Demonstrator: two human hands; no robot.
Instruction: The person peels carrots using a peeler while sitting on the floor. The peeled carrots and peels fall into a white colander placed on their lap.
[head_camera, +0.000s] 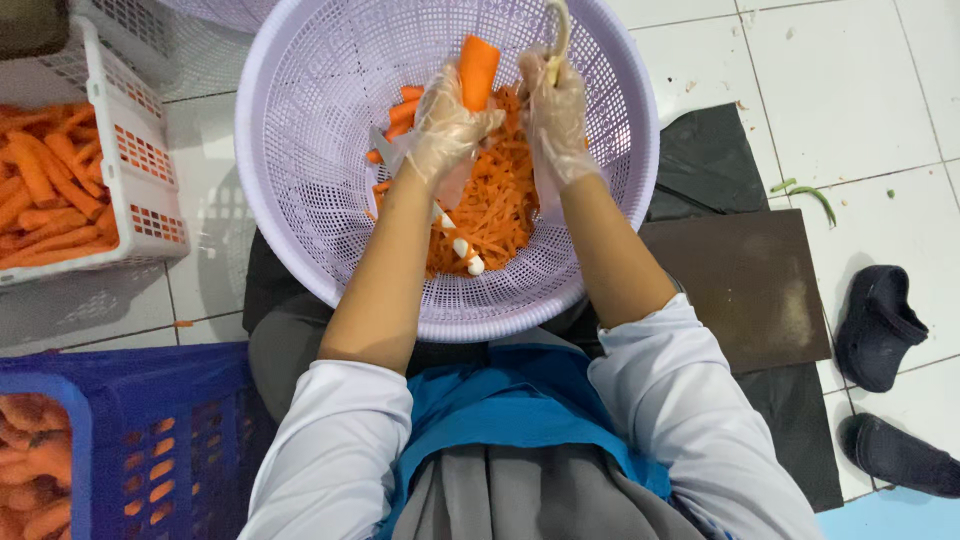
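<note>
The gloved left hand (445, 125) closes its fingers around an upright carrot (477, 70), while the right hand (556, 115) grips a peeler (556, 40) just beside it. Below both hands, orange peelings (495, 205) lie in a lilac basket (300, 150).

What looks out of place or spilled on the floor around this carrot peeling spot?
A few green bean pieces lie loose on the white tiled floor right of the round lilac plastic basket, and a small orange scrap sits on the tiles at left. A pair of dark rubber clogs lies beside the work area.
</note>
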